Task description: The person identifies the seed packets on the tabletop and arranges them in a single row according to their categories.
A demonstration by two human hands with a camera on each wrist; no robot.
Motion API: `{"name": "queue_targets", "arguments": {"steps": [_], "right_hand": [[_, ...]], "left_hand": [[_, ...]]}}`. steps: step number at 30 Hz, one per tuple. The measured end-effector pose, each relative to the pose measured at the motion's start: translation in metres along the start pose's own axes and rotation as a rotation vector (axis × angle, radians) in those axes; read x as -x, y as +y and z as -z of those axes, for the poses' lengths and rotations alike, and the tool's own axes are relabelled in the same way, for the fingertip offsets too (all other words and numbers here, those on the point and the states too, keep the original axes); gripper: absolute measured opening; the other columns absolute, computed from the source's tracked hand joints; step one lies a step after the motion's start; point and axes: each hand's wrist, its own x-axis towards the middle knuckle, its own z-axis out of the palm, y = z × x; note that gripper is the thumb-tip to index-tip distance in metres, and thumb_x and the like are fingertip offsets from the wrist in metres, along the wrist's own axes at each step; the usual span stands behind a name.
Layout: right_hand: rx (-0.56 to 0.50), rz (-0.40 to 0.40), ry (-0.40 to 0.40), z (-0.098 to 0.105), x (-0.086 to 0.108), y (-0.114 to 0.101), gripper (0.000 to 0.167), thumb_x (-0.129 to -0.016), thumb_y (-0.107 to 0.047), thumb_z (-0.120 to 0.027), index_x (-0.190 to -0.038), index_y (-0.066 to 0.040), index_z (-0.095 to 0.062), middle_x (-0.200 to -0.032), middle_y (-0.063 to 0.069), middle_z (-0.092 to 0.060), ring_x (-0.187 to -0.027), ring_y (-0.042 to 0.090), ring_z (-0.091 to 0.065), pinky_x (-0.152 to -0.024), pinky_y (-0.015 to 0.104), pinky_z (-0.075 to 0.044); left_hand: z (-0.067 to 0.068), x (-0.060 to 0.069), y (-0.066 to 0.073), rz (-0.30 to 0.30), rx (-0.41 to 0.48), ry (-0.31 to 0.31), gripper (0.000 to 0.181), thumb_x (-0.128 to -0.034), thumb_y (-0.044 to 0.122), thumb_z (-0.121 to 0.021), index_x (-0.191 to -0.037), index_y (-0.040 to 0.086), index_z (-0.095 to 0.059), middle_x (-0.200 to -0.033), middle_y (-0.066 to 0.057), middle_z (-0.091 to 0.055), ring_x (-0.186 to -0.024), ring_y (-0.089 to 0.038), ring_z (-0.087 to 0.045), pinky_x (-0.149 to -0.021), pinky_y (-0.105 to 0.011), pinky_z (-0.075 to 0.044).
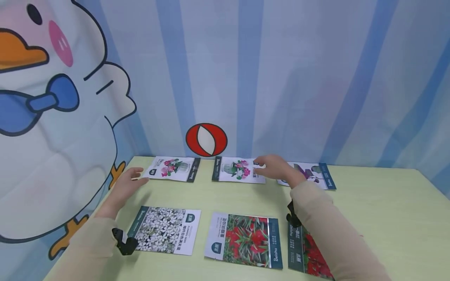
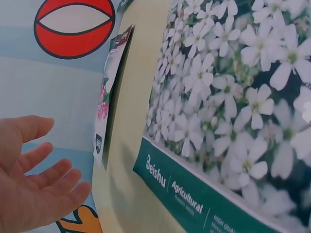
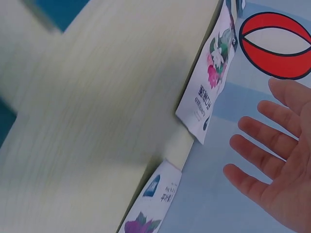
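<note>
Six flower seed packets, several in each of two rows, lie flat on a table. My left hand [image 1: 127,187] hovers with fingers spread beside the back-left packet with pink flowers [image 1: 174,168], apart from it in the left wrist view. Over the gap between the back-middle packet [image 1: 233,170] and the purple-flower packet [image 1: 320,175] is my right hand [image 1: 275,168], its fingers extended and holding nothing. In front lie a white-flower packet [image 1: 163,230], a red-flower packet [image 1: 246,240] and a darker packet with red blooms [image 1: 313,253], partly hidden by my right sleeve.
The pale yellow table [image 1: 386,218] extends to the right of the packets. Behind it hangs a blue striped curtain [image 1: 299,78] printed with a red ball and a large white duck [image 1: 45,168]. A black wrist strap [image 1: 124,242] sits on each sleeve.
</note>
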Motion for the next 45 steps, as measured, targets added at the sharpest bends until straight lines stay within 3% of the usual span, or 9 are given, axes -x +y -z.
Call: {"name": "queue_targets", "arguments": {"steps": [4, 8, 14, 20, 25, 32, 39, 45], "right_hand": [[-0.043, 0.013, 0.006, -0.005, -0.007, -0.005, 0.042, -0.093, -0.022, -0.054, -0.126, 0.004, -0.053, -0.117, 0.021, -0.059, -0.105, 0.033, -0.056, -0.089, 0.047, -0.045], [-0.088, 0.012, 0.003, -0.012, -0.013, -0.010, 0.040, -0.094, -0.022, -0.054, -0.125, 0.003, -0.055, -0.111, 0.019, -0.061, -0.097, 0.030, -0.058, -0.082, 0.043, -0.049], [-0.184, -0.005, 0.046, -0.022, -0.018, -0.016, 0.037, -0.093, -0.020, -0.053, -0.122, 0.003, -0.058, -0.103, 0.017, -0.064, -0.094, 0.028, -0.059, -0.080, 0.042, -0.049], [-0.474, -0.080, -0.004, -0.037, -0.024, -0.026, 0.041, -0.095, -0.023, -0.052, -0.128, 0.001, -0.053, -0.117, 0.016, -0.060, -0.103, 0.028, -0.057, -0.086, 0.041, -0.048], [-0.673, -0.128, -0.020, -0.046, -0.028, -0.039, 0.042, -0.097, -0.021, -0.049, -0.131, 0.003, -0.049, -0.127, 0.017, -0.053, -0.103, 0.032, -0.057, -0.085, 0.040, -0.049], [-0.813, -0.185, -0.025, -0.055, -0.042, -0.056, 0.041, -0.096, -0.020, -0.051, -0.131, 0.001, -0.049, -0.126, 0.017, -0.053, -0.103, 0.031, -0.057, -0.091, 0.037, -0.048], [-0.969, -0.151, -0.101, -0.069, -0.051, -0.077, 0.050, -0.097, -0.025, -0.050, -0.138, 0.000, -0.040, -0.131, 0.019, -0.049, -0.114, 0.032, -0.053, -0.094, 0.037, -0.046], [-0.990, -0.319, -0.052, -0.087, -0.059, -0.097, 0.049, -0.096, -0.027, -0.052, -0.138, -0.004, -0.042, -0.126, 0.015, -0.054, -0.109, 0.026, -0.055, -0.093, 0.034, -0.046]], "left_hand": [[-0.009, -0.023, -0.032, -0.007, -0.018, 0.028, 0.057, -0.0952, 0.031, -0.052, -0.138, -0.002, -0.034, -0.140, -0.028, -0.032, -0.124, -0.045, -0.035, -0.094, -0.056, -0.039], [-0.013, -0.037, -0.050, 0.040, -0.036, 0.003, 0.062, -0.0946, 0.034, -0.052, -0.141, 0.000, -0.031, -0.143, -0.028, -0.029, -0.127, -0.046, -0.030, -0.098, -0.058, -0.035], [-0.010, -0.026, -0.032, 0.101, -0.015, -0.030, 0.063, -0.0953, 0.030, -0.051, -0.143, -0.002, -0.026, -0.144, -0.030, -0.023, -0.129, -0.047, -0.026, -0.101, -0.059, -0.030], [-0.013, -0.012, -0.013, 0.151, 0.025, -0.060, 0.063, -0.0954, 0.026, -0.047, -0.141, -0.008, -0.021, -0.144, -0.034, -0.019, -0.129, -0.048, -0.024, -0.104, -0.059, -0.026], [-0.019, -0.013, -0.010, 0.198, 0.035, -0.072, 0.064, -0.0961, 0.026, -0.045, -0.142, -0.009, -0.017, -0.145, -0.034, -0.016, -0.131, -0.048, -0.021, -0.105, -0.058, -0.024], [-0.017, -0.019, -0.004, 0.229, 0.025, -0.073, 0.066, -0.0972, 0.027, -0.043, -0.143, -0.009, -0.012, -0.146, -0.034, -0.013, -0.132, -0.048, -0.018, -0.106, -0.058, -0.022], [-0.010, -0.017, 0.001, 0.220, 0.027, -0.107, 0.068, -0.0975, 0.030, -0.041, -0.144, -0.008, -0.010, -0.146, -0.034, -0.010, -0.132, -0.049, -0.016, -0.105, -0.060, -0.020], [-0.012, -0.023, -0.006, 0.237, 0.043, -0.078, 0.067, -0.0967, 0.026, -0.043, -0.144, -0.009, -0.012, -0.146, -0.034, -0.012, -0.132, -0.049, -0.016, -0.106, -0.059, -0.020]]}}
